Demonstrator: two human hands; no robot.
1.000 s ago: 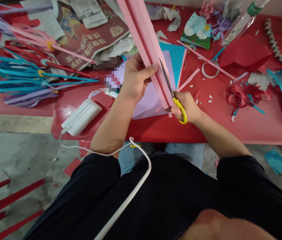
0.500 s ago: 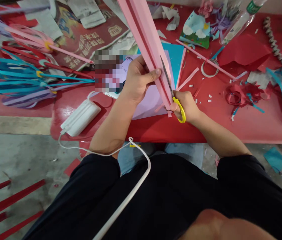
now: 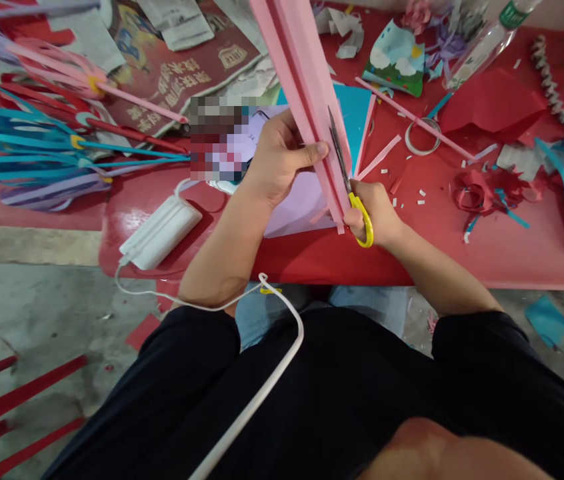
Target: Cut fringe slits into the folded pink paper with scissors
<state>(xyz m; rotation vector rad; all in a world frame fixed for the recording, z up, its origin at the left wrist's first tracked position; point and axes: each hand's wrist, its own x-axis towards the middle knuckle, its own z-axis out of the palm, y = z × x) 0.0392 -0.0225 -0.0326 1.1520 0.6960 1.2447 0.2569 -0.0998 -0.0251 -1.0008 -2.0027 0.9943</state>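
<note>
A long folded strip of pink paper [image 3: 298, 73] rises from the middle of the table toward the top of the view. My left hand [image 3: 282, 157] pinches it, thumb on the near face and fingers behind. My right hand [image 3: 376, 208] grips yellow-handled scissors [image 3: 342, 155], fingers and thumb in the loops. The blades point up along the strip's right side, overlapping the paper; whether they are parted is hard to see. Beneath lie a lilac sheet [image 3: 296, 210] and a blue sheet [image 3: 353, 110].
On the red table [image 3: 462, 260] lie a white power bank [image 3: 161, 230] with a cable, a phone [image 3: 252, 137], a tape roll [image 3: 422, 137], a plastic bottle [image 3: 492, 47], red paper scraps [image 3: 497, 189] and blue paper-strip bundles [image 3: 32, 152].
The view has shifted slightly. The strip and both hands appear a little farther right, and the scissors stay along the strip's right side. Both grips look the same.
</note>
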